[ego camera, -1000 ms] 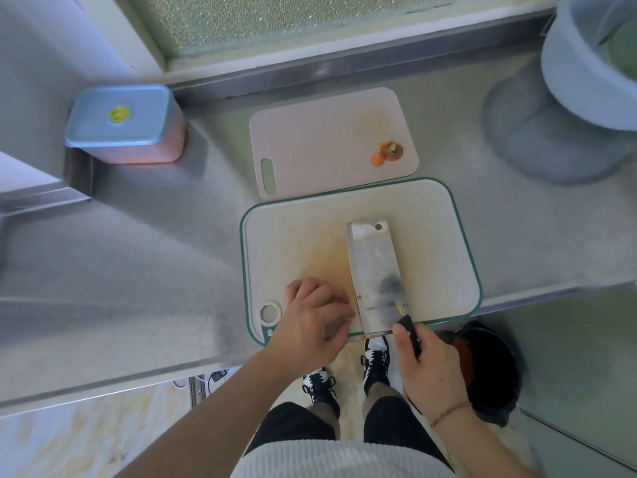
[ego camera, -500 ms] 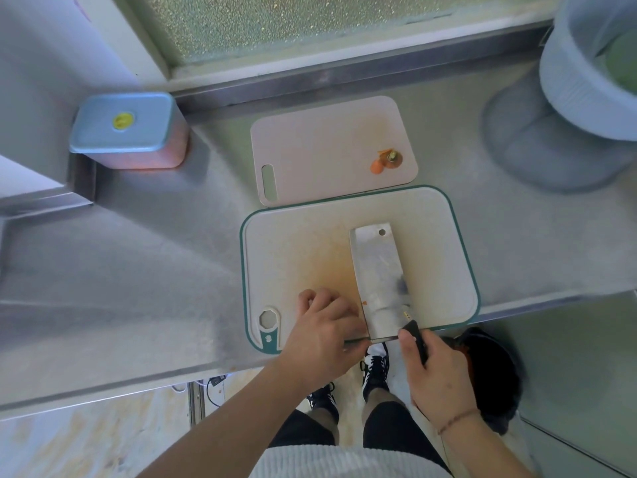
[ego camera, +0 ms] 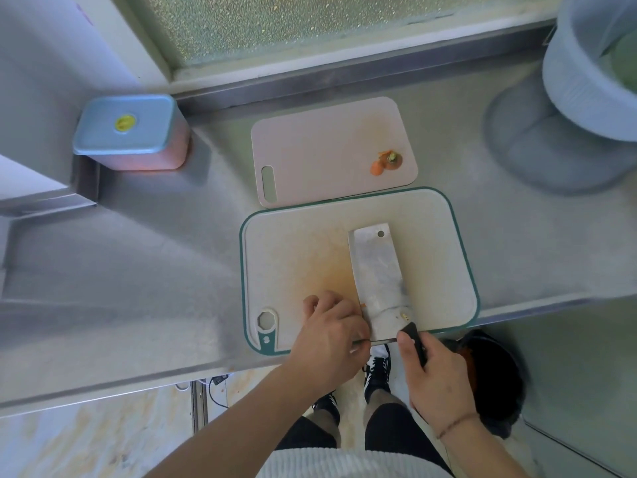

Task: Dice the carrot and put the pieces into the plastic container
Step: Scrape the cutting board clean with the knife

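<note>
A steel cleaver (ego camera: 378, 281) lies flat on the white, green-rimmed cutting board (ego camera: 437, 250). My right hand (ego camera: 436, 377) grips its black handle at the board's near edge. My left hand (ego camera: 331, 336) rests knuckles-up on the board with curled fingers against the blade's left edge and near corner; what lies under it is hidden. One tiny orange carrot bit (ego camera: 362, 305) shows beside the blade. The plastic container (ego camera: 132, 132), blue lid on and orange showing through its walls, stands at the far left.
Behind the white board lies a pink cutting board (ego camera: 310, 157) with carrot end scraps (ego camera: 386, 162). A large pale tub (ego camera: 586, 84) stands at the far right. A dark bin (ego camera: 493, 377) sits below the steel counter's near edge. A wall edges the left side.
My left hand has slid along the blade's left edge toward the near corner of the cleaver. My right hand stays on the handle, and the cleaver stays flat.
</note>
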Demonstrator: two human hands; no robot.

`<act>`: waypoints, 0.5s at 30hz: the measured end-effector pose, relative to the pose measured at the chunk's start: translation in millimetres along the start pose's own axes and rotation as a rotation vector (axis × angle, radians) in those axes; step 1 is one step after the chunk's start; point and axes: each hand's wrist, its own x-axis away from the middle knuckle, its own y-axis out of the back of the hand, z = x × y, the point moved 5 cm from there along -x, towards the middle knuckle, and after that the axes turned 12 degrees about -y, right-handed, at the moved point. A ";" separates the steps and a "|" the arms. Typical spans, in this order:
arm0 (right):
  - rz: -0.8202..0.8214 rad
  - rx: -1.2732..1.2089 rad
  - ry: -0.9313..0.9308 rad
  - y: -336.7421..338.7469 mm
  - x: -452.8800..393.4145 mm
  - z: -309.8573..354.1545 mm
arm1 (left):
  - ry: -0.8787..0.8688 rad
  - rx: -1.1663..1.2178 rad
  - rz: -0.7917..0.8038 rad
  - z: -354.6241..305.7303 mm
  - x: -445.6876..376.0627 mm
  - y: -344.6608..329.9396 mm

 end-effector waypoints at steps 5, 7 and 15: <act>-0.012 0.021 -0.007 7.3 -3.7 -4.7 | 0.015 0.000 -0.027 -1.7 1.9 -2.7; -0.003 0.030 -0.015 8.6 -4.3 -5.2 | -0.002 -0.021 -0.027 -4.5 2.2 -3.9; 0.027 0.009 -0.031 10.2 -6.5 -6.2 | 0.084 0.125 -0.019 2.6 6.8 -3.8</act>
